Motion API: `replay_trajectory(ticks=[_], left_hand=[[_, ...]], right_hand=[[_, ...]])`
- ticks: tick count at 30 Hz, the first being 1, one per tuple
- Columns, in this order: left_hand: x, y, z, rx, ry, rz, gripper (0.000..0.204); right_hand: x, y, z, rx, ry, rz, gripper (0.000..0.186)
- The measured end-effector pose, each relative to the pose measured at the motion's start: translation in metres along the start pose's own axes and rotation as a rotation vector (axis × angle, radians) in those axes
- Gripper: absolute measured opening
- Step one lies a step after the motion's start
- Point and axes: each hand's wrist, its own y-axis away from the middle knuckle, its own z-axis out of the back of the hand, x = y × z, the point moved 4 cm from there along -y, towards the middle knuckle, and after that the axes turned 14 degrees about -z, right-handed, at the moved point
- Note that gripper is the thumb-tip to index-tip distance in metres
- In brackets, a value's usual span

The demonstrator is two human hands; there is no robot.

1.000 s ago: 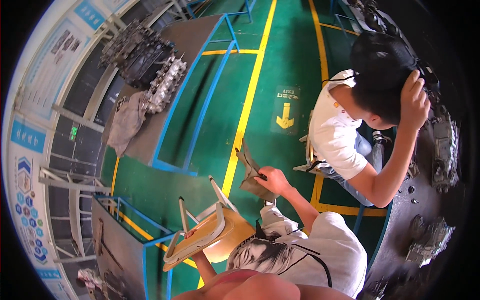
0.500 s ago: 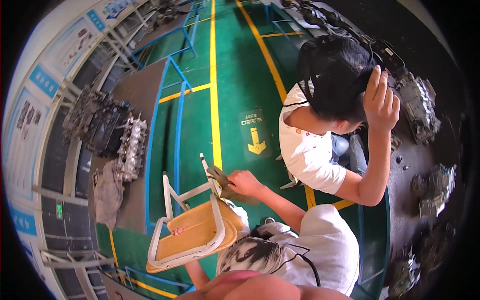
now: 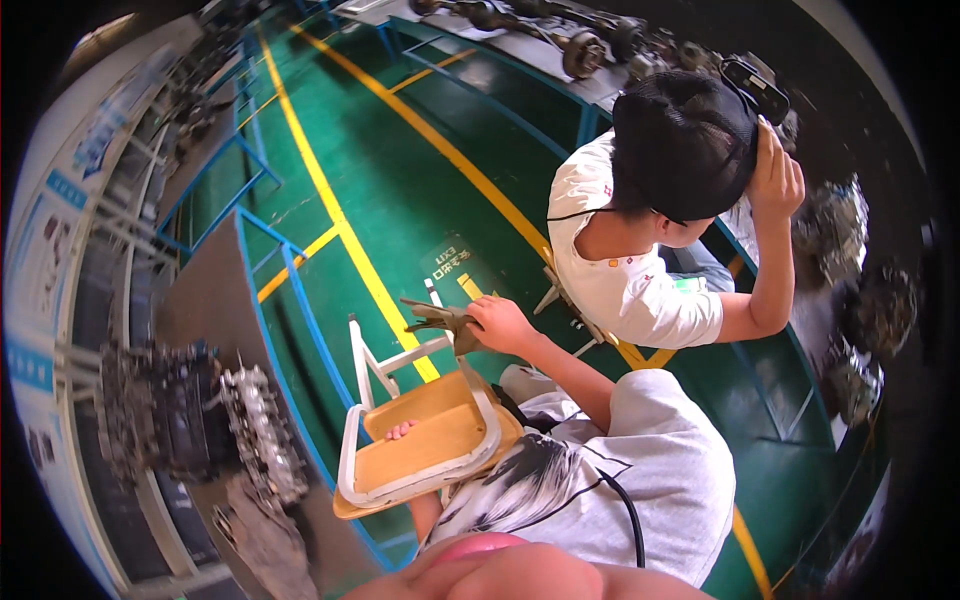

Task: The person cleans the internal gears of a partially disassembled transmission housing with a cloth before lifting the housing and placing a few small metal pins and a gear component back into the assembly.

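Note:
My left hand [image 3: 401, 430] grips a chair [image 3: 425, 458] with wooden panels and a white metal frame; its fingertips curl over a wooden edge, while the rest is hidden behind the panel. Tilted in front of my body, the chair has its white legs pointing away from me. My right hand [image 3: 503, 325] is closed on an olive-grey work glove [image 3: 437, 318], whose finger-like strips stick out to the left over the chair's frame.
Close on the right, a person [image 3: 640, 280] in a white shirt and black cap [image 3: 685, 145] raises a hand to the cap. Blue-framed benches line both sides, with an engine [image 3: 170, 410] and grey cloth [image 3: 265, 540] at left. More metal parts [image 3: 835, 230] lie at right.
The view has turned, so the floor lines slant more and the left bench sits lower. The chair and my right hand with the glove appear farther right and higher.

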Motion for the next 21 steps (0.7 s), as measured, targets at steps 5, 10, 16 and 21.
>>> replay_trajectory(ticks=[5,10,16,21], left_hand=[[0.023,-0.089,0.035,-0.008,0.015,0.155,0.021],[0.060,-0.191,0.037,-0.013,-0.023,0.207,0.022],[0.084,-0.272,0.035,-0.044,-0.063,0.240,0.022],[0.101,-0.324,0.054,-0.095,-0.052,0.270,0.022]], right_hand=[[-0.041,-0.056,-0.022,-0.049,-0.013,-0.174,0.015],[-0.073,-0.130,-0.030,-0.212,-0.067,-0.259,0.018],[-0.083,-0.216,0.006,-0.465,-0.157,-0.332,0.018],[-0.098,-0.285,0.016,-0.578,-0.157,-0.371,0.018]])
